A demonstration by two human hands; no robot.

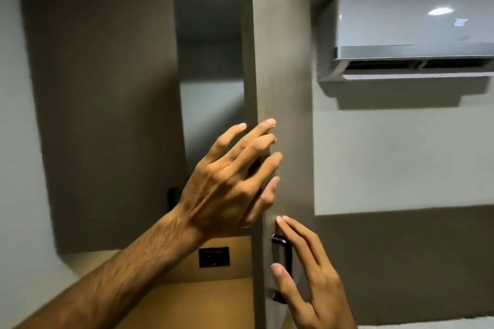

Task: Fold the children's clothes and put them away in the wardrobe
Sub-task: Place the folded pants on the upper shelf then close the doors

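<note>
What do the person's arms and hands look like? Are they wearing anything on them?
Both are bare. The left hand has no glove, ring or watch that shows, and its forearm is uncovered and hairy, with no sleeve in view. The right hand is bare too, with short nails on its fingers. Its arm is cut off by the picture's edge.

A wardrobe door (283, 61) stands edge-on at centre. The left hand (230, 181), fingers spread, lies against its edge; the right hand (307, 275), open, rests beside the dark handle (279, 251). An air conditioner (411, 32) hangs on the wall at right.
</note>
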